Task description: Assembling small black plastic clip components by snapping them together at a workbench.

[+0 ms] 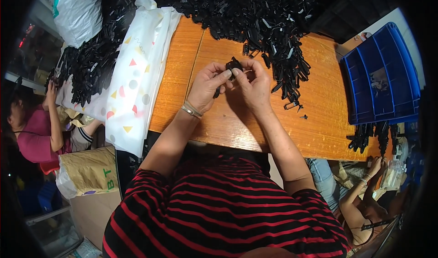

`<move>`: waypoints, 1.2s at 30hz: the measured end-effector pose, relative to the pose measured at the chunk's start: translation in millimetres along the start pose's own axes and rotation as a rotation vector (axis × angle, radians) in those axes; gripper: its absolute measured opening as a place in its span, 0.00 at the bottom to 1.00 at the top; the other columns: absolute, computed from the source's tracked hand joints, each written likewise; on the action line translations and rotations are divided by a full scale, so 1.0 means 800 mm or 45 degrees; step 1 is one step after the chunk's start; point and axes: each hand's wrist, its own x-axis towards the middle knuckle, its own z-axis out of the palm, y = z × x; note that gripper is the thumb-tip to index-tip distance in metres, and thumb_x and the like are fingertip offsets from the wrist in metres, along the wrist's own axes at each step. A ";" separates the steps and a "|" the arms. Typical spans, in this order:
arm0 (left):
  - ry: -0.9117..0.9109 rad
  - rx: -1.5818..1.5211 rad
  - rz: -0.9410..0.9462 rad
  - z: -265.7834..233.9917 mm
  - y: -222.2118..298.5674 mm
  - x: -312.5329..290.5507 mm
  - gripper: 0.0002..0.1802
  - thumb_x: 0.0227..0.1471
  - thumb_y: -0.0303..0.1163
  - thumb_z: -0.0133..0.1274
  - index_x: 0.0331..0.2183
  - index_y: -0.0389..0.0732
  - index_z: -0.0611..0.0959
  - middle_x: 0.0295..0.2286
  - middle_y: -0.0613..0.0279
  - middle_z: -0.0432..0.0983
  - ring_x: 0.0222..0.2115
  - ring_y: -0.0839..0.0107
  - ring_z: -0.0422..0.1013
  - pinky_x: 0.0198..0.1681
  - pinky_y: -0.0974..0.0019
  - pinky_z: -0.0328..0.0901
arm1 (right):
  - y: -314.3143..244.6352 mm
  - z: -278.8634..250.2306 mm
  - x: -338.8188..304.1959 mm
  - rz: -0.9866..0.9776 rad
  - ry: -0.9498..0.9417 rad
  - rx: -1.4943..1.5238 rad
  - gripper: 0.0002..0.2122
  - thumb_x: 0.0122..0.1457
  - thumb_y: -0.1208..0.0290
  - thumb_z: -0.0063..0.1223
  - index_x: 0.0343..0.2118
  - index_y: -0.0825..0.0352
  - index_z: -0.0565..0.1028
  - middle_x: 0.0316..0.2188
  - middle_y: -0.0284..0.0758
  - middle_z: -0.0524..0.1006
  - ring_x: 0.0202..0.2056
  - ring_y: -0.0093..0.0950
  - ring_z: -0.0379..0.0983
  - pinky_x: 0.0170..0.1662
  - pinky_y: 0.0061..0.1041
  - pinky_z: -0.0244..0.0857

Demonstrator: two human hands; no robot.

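Left hand [204,88], right hand [256,85] close together; fingers [212,68] curled, thumbs [241,77] angled inward; bare forearms [288,144] converging.

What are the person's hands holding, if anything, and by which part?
A small black piece, pinched at its near edge by the left hand and right hand. Another dark piece shows at the left hand's fingers; its hold is unclear.

Blk top [214,212] w/ thin red horiz. stripes; short sleeves [148,179] in same pattern, ending approx. at elbow, forearms [285,150] bare. Silver-col. bangle [191,111], shiny, at wrist of L hand [204,86].
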 end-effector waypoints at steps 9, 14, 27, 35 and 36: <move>-0.053 -0.039 -0.075 -0.003 0.004 0.002 0.16 0.53 0.29 0.57 0.45 0.36 0.77 0.26 0.68 0.75 0.22 0.83 0.68 0.25 0.81 0.62 | 0.002 -0.008 -0.007 0.128 -0.106 0.230 0.10 0.58 0.77 0.55 0.42 0.74 0.72 0.32 0.34 0.77 0.29 0.18 0.74 0.31 0.17 0.70; -0.006 0.054 -0.032 -0.006 0.006 0.001 0.16 0.52 0.29 0.58 0.43 0.36 0.78 0.26 0.68 0.75 0.21 0.83 0.67 0.25 0.80 0.62 | -0.007 -0.007 -0.010 0.109 -0.085 0.088 0.11 0.56 0.78 0.56 0.42 0.73 0.72 0.33 0.35 0.77 0.29 0.18 0.75 0.30 0.17 0.70; 0.082 0.317 0.116 0.011 0.016 -0.022 0.17 0.54 0.29 0.56 0.46 0.35 0.78 0.27 0.70 0.75 0.22 0.86 0.66 0.25 0.82 0.61 | -0.002 0.001 -0.020 -0.303 -0.042 -0.359 0.11 0.50 0.80 0.60 0.38 0.69 0.76 0.29 0.35 0.75 0.26 0.22 0.75 0.27 0.19 0.69; 0.043 0.022 0.142 0.012 0.009 -0.032 0.14 0.62 0.36 0.46 0.42 0.37 0.78 0.27 0.70 0.74 0.22 0.86 0.65 0.24 0.82 0.60 | 0.007 0.015 -0.039 -0.182 -0.063 -0.224 0.18 0.49 0.76 0.63 0.44 0.69 0.71 0.30 0.35 0.73 0.26 0.24 0.73 0.28 0.22 0.67; 0.040 0.022 0.140 0.010 0.009 -0.032 0.14 0.62 0.36 0.46 0.42 0.37 0.78 0.27 0.70 0.74 0.22 0.86 0.65 0.24 0.82 0.60 | 0.008 0.016 -0.040 -0.102 -0.192 -0.135 0.19 0.52 0.78 0.61 0.46 0.70 0.69 0.31 0.33 0.74 0.28 0.19 0.73 0.28 0.17 0.68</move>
